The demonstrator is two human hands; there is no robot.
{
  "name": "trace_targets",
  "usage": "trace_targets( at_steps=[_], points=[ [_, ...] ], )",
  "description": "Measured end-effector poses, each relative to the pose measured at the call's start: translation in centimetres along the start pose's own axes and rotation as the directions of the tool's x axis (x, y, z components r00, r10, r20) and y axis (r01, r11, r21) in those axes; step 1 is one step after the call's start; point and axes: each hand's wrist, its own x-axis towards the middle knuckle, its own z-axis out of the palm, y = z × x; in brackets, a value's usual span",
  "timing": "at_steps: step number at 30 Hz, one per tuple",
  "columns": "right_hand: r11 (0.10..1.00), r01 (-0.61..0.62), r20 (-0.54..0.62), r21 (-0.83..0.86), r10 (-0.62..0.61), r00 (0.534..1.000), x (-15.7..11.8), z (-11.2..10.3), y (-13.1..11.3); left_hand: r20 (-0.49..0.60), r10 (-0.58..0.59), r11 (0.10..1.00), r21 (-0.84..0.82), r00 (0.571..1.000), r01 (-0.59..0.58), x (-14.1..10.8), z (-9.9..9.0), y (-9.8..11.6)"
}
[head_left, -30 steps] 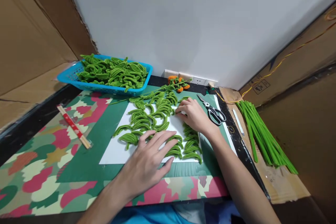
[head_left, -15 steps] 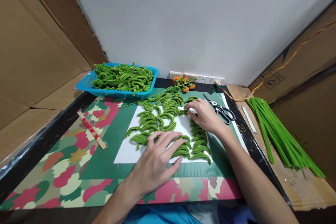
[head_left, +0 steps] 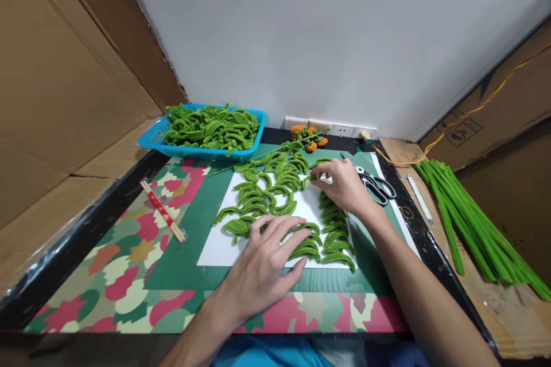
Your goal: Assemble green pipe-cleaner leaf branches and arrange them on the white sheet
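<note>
Curved green fuzzy pieces (head_left: 252,198) lie in clusters and rows on a white sheet (head_left: 215,249). My right hand (head_left: 342,183) is at the sheet's upper right, thumb and fingers pinched on a green piece (head_left: 310,179). Below it, a column of green pieces (head_left: 333,223) runs down the sheet's right side. My left hand (head_left: 273,252) hovers or rests over the lower middle with its fingers spread, beside another group of green pieces (head_left: 306,248). It holds nothing that I can see, and its fingers cover part of the pieces beneath.
A blue basket (head_left: 198,152) heaped with green pieces stands at the back left. Orange flowers (head_left: 312,147) on a green stem lie behind the sheet. Scissors (head_left: 374,186), a white tool (head_left: 420,200) and green stems (head_left: 477,229) are at the right; wrapped chopsticks (head_left: 161,210) at the left.
My right hand's fingers have closed on a green piece near the sheet's upper edge. My left hand has stayed over the same spot. The whole view has shifted slightly.
</note>
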Motion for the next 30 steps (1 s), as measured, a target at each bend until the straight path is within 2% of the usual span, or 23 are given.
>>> trace_targets(
  at_steps=[4, 7, 14, 24, 30],
  points=[
    [0.99, -0.074, -0.021, -0.12, 0.072, 0.997, 0.6, 0.2, -0.4, -0.004, 0.01, 1.0, -0.003, 1.0, -0.01, 0.0, 0.0, 0.0],
    [0.971, -0.069, 0.023, -0.227, 0.076, 0.997, 1.1, 0.7, -1.2, -0.006, 0.008, 1.0, -0.009, 1.0, -0.008, -0.1, 0.1, 0.0],
    [0.94, -0.062, 0.059, -0.336, 0.087, 0.994, 1.2, 1.1, -1.9, 0.015, 0.004, 0.999, -0.043, 1.0, -0.004, -0.2, -0.1, 0.1],
    [0.942, -0.025, 0.061, -0.334, 0.048, 0.997, 0.9, 1.0, -3.1, 0.008, 0.009, 0.999, -0.042, 1.0, -0.009, -0.3, -0.2, 0.2],
    [0.968, -0.029, 0.087, -0.251, 0.052, 0.995, 0.8, 1.2, -2.5, 0.009, 0.012, 0.998, -0.059, 1.0, -0.012, -0.3, -0.3, 0.2]
  ],
)
